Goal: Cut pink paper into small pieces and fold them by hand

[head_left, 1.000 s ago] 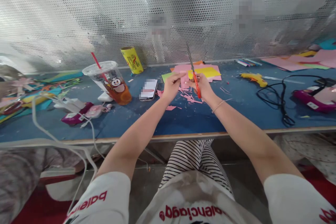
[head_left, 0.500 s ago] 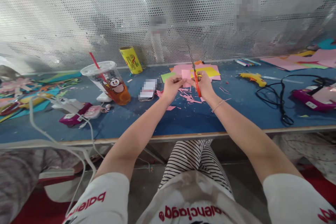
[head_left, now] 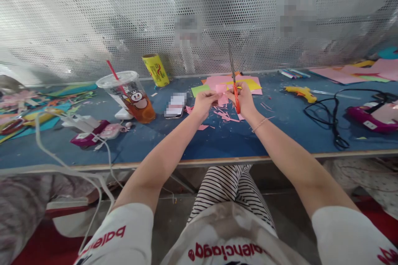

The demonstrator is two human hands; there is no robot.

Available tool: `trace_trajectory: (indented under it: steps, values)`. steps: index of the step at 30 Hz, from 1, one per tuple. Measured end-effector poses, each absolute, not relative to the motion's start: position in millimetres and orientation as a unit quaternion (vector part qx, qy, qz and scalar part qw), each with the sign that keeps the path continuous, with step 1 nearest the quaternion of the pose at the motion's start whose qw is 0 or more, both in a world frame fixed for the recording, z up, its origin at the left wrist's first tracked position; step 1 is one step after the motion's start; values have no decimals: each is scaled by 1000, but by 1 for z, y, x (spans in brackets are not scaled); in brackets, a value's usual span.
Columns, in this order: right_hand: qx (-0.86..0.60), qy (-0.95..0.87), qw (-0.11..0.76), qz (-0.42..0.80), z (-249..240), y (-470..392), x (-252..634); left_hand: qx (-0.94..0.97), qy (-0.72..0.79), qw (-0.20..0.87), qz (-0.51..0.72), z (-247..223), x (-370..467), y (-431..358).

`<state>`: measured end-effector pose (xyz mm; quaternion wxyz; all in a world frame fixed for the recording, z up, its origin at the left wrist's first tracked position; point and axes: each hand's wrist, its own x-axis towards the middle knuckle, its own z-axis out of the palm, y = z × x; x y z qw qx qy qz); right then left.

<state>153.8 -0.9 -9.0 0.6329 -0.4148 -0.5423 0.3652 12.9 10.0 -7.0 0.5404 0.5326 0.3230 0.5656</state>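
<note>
A small piece of pink paper (head_left: 222, 89) is held up between my two hands over the blue table. My left hand (head_left: 205, 102) pinches its left side. Orange-handled scissors (head_left: 236, 97) hang in my right hand (head_left: 244, 99), blades pointing up and away, while its fingertips also touch the paper's right side. Thin pink paper scraps (head_left: 226, 114) lie on the table just below the hands. Behind them is a stack of coloured paper sheets (head_left: 253, 85) in pink, yellow, green and orange.
Left of my hands are a phone (head_left: 176, 105), a drink cup with a straw (head_left: 137, 101) and a yellow can (head_left: 156, 70). Purple power strips (head_left: 88, 134) with cables lie left and right. A yellow glue gun (head_left: 301, 93) sits right. A perforated metal screen (head_left: 124, 20) stands behind.
The scissors in my right hand have swung slightly to the right and now stand more upright. My hands have barely moved, with the pink paper still between them.
</note>
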Motion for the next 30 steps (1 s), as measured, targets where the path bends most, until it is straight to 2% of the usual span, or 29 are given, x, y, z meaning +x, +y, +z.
trace_trajectory:
  steps: [12, 22, 27, 30]
  values:
    - [-434, -544, 611, 377, -10, -2, 155, 498, 324, 600, 535, -9, 11, 14]
    - [-432, -547, 614, 371, -10, -1, 155, 518, 347, 570, 535, -8, 13, 11]
    - [-420, -544, 640, 344, -11, 1, 158, 568, 350, 560, 491, -8, 15, 7]
    - [-420, -555, 628, 350, -12, 2, 162, 574, 344, 567, 480, -8, 15, 6]
